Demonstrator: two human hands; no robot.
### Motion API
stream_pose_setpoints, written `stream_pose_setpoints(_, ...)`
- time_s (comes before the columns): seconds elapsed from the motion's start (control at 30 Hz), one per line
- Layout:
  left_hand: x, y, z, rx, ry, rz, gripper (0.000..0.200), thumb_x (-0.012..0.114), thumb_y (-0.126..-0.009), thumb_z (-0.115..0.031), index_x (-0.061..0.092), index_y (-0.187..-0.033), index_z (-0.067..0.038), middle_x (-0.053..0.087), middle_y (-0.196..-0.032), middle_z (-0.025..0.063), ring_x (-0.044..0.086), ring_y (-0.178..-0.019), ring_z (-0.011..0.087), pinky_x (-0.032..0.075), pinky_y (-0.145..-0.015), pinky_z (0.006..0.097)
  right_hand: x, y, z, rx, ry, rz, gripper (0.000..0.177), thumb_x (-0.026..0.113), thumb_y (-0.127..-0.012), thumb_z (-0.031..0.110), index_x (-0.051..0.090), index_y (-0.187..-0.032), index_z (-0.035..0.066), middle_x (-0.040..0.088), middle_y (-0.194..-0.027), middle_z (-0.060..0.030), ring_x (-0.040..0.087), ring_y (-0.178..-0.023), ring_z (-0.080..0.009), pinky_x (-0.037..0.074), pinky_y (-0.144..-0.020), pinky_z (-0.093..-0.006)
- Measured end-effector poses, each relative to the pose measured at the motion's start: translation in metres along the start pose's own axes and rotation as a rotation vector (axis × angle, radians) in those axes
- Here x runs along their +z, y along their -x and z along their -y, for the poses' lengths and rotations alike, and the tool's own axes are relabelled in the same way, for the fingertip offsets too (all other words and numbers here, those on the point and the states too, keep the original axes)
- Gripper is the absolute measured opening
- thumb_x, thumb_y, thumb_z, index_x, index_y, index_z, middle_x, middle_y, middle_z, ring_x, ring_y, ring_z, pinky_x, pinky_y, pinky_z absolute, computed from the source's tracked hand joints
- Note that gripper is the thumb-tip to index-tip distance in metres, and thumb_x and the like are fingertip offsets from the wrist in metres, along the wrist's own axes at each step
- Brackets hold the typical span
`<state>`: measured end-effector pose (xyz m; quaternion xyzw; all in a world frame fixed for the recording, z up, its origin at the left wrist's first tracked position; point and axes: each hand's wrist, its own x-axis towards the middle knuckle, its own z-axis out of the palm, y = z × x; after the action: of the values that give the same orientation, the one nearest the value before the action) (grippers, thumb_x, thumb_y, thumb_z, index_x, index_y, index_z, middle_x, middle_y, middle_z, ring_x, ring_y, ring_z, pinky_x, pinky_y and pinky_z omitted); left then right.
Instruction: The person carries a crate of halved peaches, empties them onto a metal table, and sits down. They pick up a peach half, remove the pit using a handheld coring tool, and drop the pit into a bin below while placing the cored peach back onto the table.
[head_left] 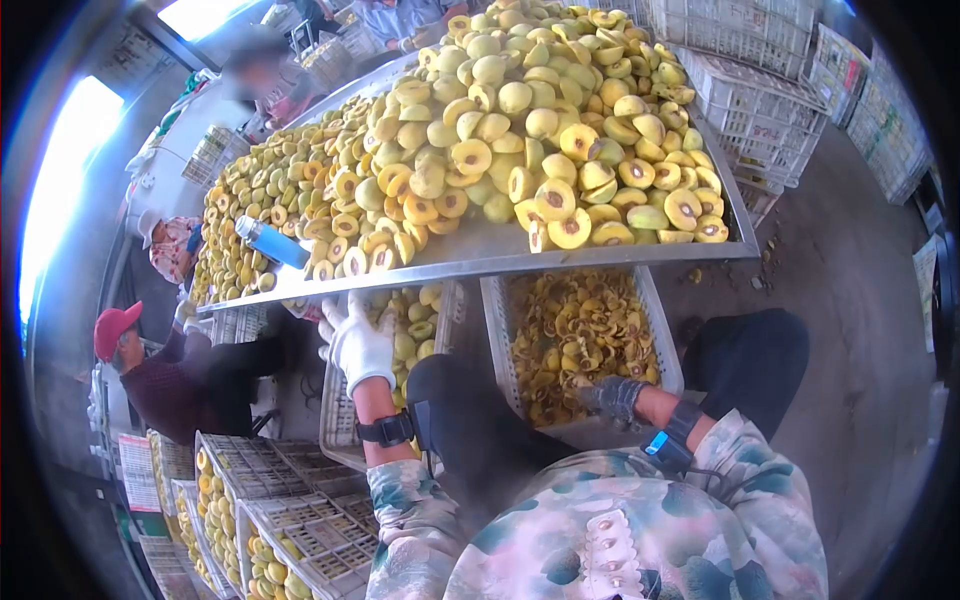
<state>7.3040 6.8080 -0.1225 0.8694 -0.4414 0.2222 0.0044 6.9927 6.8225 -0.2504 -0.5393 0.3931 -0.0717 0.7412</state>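
Observation:
My left hand [358,343], in a white glove, is at the table's near edge with its fingers spread and nothing visible in it. Below it a crate of halved fruit [415,325] stands beside my leg. My right hand [612,397], in a dark grey glove, hangs over the near part of a white crate [487,300] of cut fruit scraps [580,335]. Its fingers are curled round something I cannot make out. Halved yellow-green fruit [500,95], some with brown pits showing, is heaped on the metal table [480,258].
A blue bottle [272,242] lies on the table's left part. A person in a red cap [160,375] sits at the left; other people are around the table's far side. Stacked crates [755,110] stand at the right, and fruit-filled crates [300,530] at the lower left.

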Motion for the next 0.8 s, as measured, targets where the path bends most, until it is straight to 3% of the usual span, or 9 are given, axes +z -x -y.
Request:
stream_pose_setpoints(0.13,0.000,-0.024,-0.063,0.353,0.466,0.004,0.049,0.065,-0.073,-0.041,0.056,-0.113,-0.014,0.053,-0.115,0.0148,0.051,-0.103,0.0340,0.042,-0.085,0.0429,-0.009,-0.011,-0.006,0.243,-0.158,-0.086,0.036,0.055,-0.081,0.051,0.057,-0.073,0.015,0.046,-0.052,0.0001,0.039,-0.035,-0.0154,0.027,-0.033,-0.0284)
stream_pose_setpoints(0.23,0.010,-0.037,-0.139,0.416,0.412,0.401,0.055,0.065,-0.072,-0.046,0.053,-0.115,-0.014,0.060,-0.103,0.0122,0.055,-0.098,0.0333,0.039,-0.087,0.0473,-0.012,-0.003,-0.007,0.194,-0.447,-0.055,0.034,0.055,-0.083,0.048,0.055,-0.072,0.016,0.044,-0.049,0.0005,0.037,-0.033,-0.0145,0.024,-0.031,-0.0284)
stream_pose_setpoints(0.33,0.045,-0.048,-0.182,0.508,0.634,0.723,0.054,0.068,-0.068,-0.048,0.060,-0.106,-0.011,0.064,-0.099,0.0137,0.060,-0.094,0.0291,0.046,-0.081,0.0359,-0.016,0.008,-0.007,0.141,-0.366,-0.180,0.031,0.055,-0.084,0.044,0.054,-0.072,0.015,0.043,-0.048,0.0010,0.039,-0.033,-0.0136,0.026,-0.030,-0.0275)
stream_pose_setpoints(0.43,0.047,-0.045,-0.202,0.621,0.564,0.685,0.057,0.071,-0.066,-0.046,0.058,-0.106,-0.007,0.063,-0.100,0.0151,0.059,-0.093,0.0310,0.046,-0.080,0.0354,-0.022,0.018,0.003,0.171,-0.388,-0.161,0.027,0.055,-0.086,0.041,0.056,-0.079,0.015,0.046,-0.052,0.0009,0.041,-0.035,-0.0132,0.028,-0.031,-0.0277)
stream_pose_setpoints(0.6,0.052,-0.027,-0.200,0.366,1.025,0.513,0.052,0.077,-0.062,-0.025,0.051,-0.099,0.002,0.062,-0.090,0.0148,0.061,-0.080,0.0247,0.049,-0.072,0.0304,-0.019,-0.005,-0.024,0.047,-0.444,-0.227,0.025,0.055,-0.087,0.037,0.059,-0.089,0.012,0.052,-0.061,0.0014,0.046,-0.041,-0.0122,0.033,-0.036,-0.0259)
stream_pose_setpoints(0.67,0.034,-0.017,-0.194,0.085,1.791,0.616,0.020,0.062,-0.075,-0.009,0.052,-0.092,-0.005,0.058,-0.088,0.0058,0.057,-0.075,0.0160,0.048,-0.065,0.0287,-0.023,-0.004,-0.028,-0.613,0.088,-0.414,0.024,0.055,-0.088,0.034,0.059,-0.093,0.010,0.056,-0.067,0.0016,0.050,-0.050,-0.0095,0.036,-0.041,-0.0239)
stream_pose_setpoints(0.7,0.018,-0.016,-0.184,-0.016,1.906,0.704,0.018,0.058,-0.078,-0.010,0.051,-0.094,-0.006,0.058,-0.089,0.0055,0.057,-0.074,0.0159,0.047,-0.063,0.0285,-0.024,0.004,-0.014,-0.611,0.090,-0.413,0.024,0.055,-0.088,0.034,0.059,-0.093,0.010,0.056,-0.067,0.0016,0.050,-0.050,-0.0095,0.036,-0.041,-0.0239)
stream_pose_setpoints(0.77,0.009,-0.008,-0.168,-0.077,2.150,0.837,0.018,0.049,-0.085,-0.017,0.051,-0.100,-0.009,0.057,-0.092,0.0059,0.056,-0.072,0.0174,0.044,-0.057,0.0276,-0.027,0.023,0.033,-0.074,-0.344,-0.287,0.037,0.052,-0.077,0.015,0.053,-0.111,0.000,0.056,-0.111,-0.0100,0.048,-0.112,-0.0237,0.040,-0.089,-0.0309)
stream_pose_setpoints(0.8,0.004,-0.001,-0.164,-0.087,2.150,0.828,0.018,0.049,-0.085,-0.017,0.051,-0.100,-0.009,0.057,-0.092,0.0059,0.056,-0.072,0.0174,0.044,-0.057,0.0276,-0.032,0.015,0.030,-0.071,-0.339,-0.278,0.037,0.052,-0.077,0.015,0.053,-0.111,0.000,0.056,-0.111,-0.0100,0.048,-0.112,-0.0237,0.040,-0.089,-0.0309)
